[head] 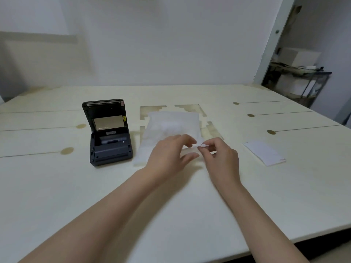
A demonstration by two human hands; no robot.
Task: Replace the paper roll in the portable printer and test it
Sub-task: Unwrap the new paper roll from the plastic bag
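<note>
With the printer [109, 132] standing lid-up on the tabletop [171, 205], a small white tab at the white pouch [171, 128] corner is pinched by the right hand [218, 156] while the open left hand [169, 154] rests there, so a sharp pull could tear the wrapping unevenly or fling its presumed roll out.

A pale table [57, 186] is filling most of the view, with round brownish spots [66, 150] and thin dark lines running across its top. A white wall [152, 44] is standing behind it. At the far right, a doorway [303, 54] is opening onto a dim room, where a metal shelf [298, 73] is holding white boxes [299, 56].
</note>
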